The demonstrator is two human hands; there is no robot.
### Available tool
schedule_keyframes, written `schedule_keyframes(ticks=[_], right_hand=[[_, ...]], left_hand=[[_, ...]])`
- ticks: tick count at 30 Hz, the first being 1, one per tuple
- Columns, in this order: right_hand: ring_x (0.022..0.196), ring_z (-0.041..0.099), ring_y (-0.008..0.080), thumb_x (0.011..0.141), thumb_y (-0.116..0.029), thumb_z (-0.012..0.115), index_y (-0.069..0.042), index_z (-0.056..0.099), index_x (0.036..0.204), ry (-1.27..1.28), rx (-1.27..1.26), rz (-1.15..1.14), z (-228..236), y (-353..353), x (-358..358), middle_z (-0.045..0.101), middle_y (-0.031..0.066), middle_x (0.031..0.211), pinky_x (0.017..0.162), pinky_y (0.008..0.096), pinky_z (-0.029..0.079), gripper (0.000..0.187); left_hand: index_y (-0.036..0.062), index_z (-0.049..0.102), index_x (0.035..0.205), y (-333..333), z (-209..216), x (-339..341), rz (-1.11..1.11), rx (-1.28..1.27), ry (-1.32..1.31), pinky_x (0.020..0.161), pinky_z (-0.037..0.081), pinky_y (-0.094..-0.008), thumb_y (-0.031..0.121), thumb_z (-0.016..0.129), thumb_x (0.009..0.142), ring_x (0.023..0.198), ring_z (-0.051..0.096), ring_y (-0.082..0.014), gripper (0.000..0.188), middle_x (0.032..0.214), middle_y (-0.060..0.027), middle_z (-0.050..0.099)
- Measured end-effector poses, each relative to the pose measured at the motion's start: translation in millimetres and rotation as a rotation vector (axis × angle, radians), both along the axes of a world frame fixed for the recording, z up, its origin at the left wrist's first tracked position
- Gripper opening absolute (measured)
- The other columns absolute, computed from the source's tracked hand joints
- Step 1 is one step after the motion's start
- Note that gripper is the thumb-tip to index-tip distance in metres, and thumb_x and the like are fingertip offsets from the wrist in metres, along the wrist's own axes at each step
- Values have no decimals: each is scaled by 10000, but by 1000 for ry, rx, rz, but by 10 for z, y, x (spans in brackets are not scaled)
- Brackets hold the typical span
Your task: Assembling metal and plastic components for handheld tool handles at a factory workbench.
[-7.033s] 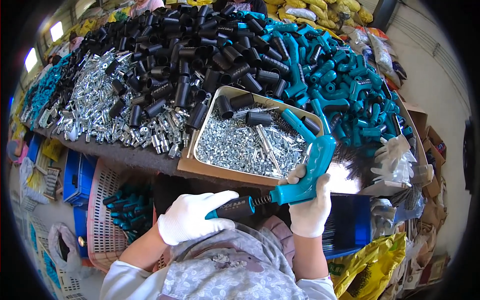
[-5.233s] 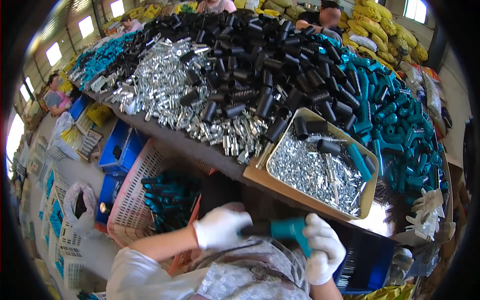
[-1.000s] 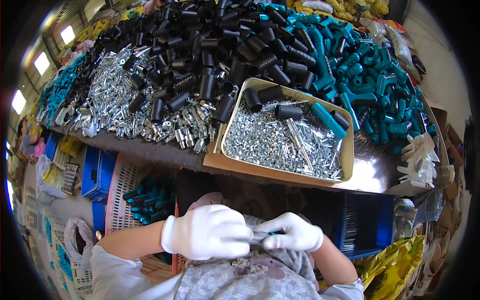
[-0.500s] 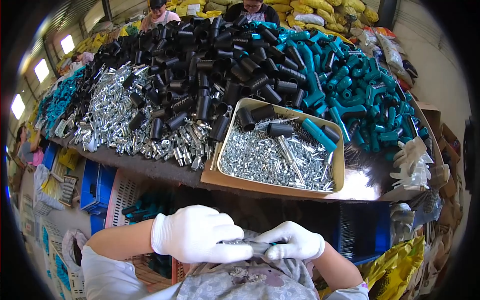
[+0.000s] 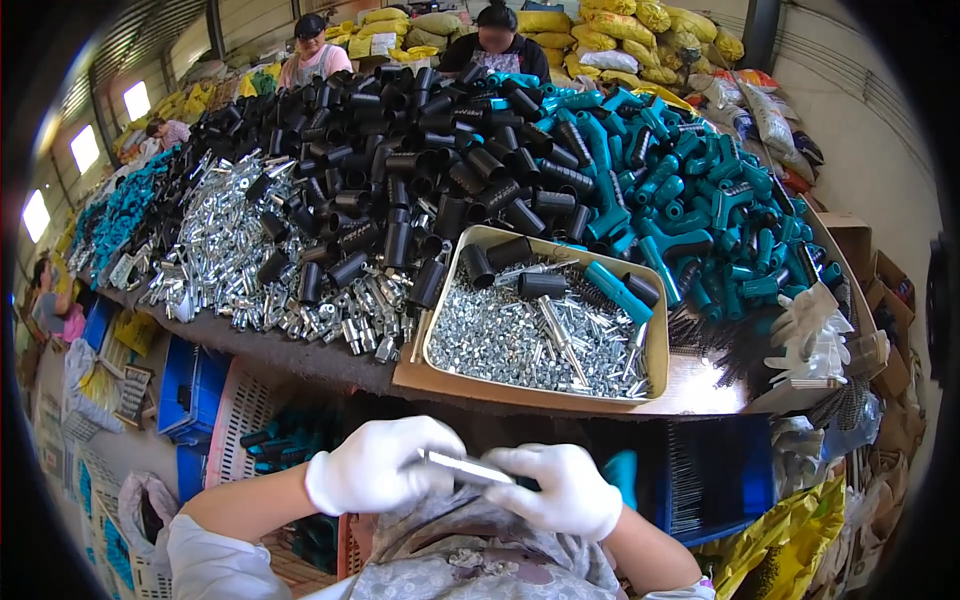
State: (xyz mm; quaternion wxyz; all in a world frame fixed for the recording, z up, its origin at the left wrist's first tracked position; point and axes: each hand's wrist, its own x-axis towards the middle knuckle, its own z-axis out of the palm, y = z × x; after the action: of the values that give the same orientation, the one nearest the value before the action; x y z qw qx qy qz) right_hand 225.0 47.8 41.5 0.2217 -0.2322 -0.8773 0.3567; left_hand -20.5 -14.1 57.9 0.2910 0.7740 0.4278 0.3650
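Observation:
In front of my apron, both gloved hands are raised. A shiny metal bar (image 5: 465,467) with a dark lower edge spans the gap between them, blurred by motion. My left hand (image 5: 385,465) is closed round its left end, in a white glove. My right hand (image 5: 560,488), also gloved, grips its other end. Beside the right hand a teal part (image 5: 621,476) sticks out; whether it joins the bar is hidden. Beyond my hands, a cream tray (image 5: 655,385) holds small metal pins, springs, black sleeves and a teal piece.
Across the table lie heaps of black sleeves (image 5: 390,170), teal pistol-shaped handles (image 5: 690,190) and silver metal fittings (image 5: 230,240). White gloves (image 5: 808,325) lie at the right edge. Blue bins (image 5: 720,480) stand below. Two people work at the far side.
The metal bar now shows between my hands, which have tilted and drawn slightly apart. A teal part has come into sight beside my right hand. The view has shifted a little.

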Motion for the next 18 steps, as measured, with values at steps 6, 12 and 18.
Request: schedule_keyframes(ticks=[6, 12, 18], right_hand=[[744, 681, 283, 862, -313, 741, -25, 691, 1138, 62, -234, 77, 15, -98, 28, 701, 113, 847, 703, 386, 542, 402], [634, 628, 247, 798, -295, 748, -97, 634, 1129, -208, 539, -248, -81, -183, -172, 575, 64, 729, 563, 372, 489, 402], [664, 675, 229, 898, -315, 707, -10, 715, 1101, 175, -440, 210, -106, 57, -1, 696, 148, 816, 626, 353, 536, 367]], left_hand=[[59, 648, 985, -95, 94, -13, -54, 216, 165, 538, 518, -326, 188, 774, 826, 647, 662, -244, 240, 787, -61, 659], [-2, 631, 1026, -82, -68, 106, 385, -656, -315, 670, 476, -237, 116, 642, 952, 733, 553, -54, 139, 837, -15, 632], [58, 639, 976, -130, 134, 30, -57, -42, 102, 553, 498, -288, 125, 673, 887, 729, 691, -212, 116, 800, -79, 672]])
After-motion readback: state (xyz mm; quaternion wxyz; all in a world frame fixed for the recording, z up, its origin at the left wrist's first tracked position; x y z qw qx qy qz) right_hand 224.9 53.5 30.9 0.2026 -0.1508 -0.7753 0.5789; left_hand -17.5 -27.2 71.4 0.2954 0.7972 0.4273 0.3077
